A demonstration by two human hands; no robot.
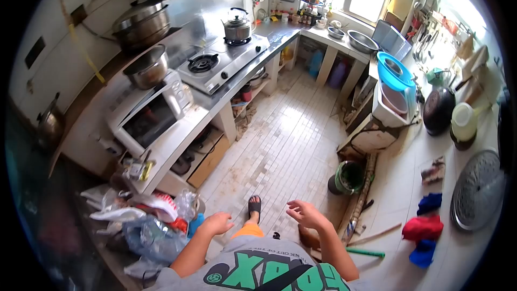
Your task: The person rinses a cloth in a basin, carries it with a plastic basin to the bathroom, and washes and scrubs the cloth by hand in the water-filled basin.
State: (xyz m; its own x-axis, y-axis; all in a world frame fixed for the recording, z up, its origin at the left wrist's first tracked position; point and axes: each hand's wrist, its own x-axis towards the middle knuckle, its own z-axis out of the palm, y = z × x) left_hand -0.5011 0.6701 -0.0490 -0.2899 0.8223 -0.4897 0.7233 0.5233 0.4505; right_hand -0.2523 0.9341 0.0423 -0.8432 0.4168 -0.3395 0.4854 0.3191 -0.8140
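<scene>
My left hand [217,223] hangs in front of my body, fingers loosely bent, with nothing seen in it. Nearest to it is a heap of plastic bags [148,237] on the left, apart from the hand. My right hand [306,214] is held out over the tiled floor, its fingers apart and holding nothing. Beyond it, to the right, stands a dark green bucket [346,177] by the wall. A foot in a dark sandal [254,208] shows on the floor between my hands.
Along the left counter are a microwave [151,116] with a steel pot [147,68] on top, and a gas stove [218,64] bearing a kettle [237,27]. A blue basin [395,70] sits at the right. The tiled floor [274,134] runs between both sides.
</scene>
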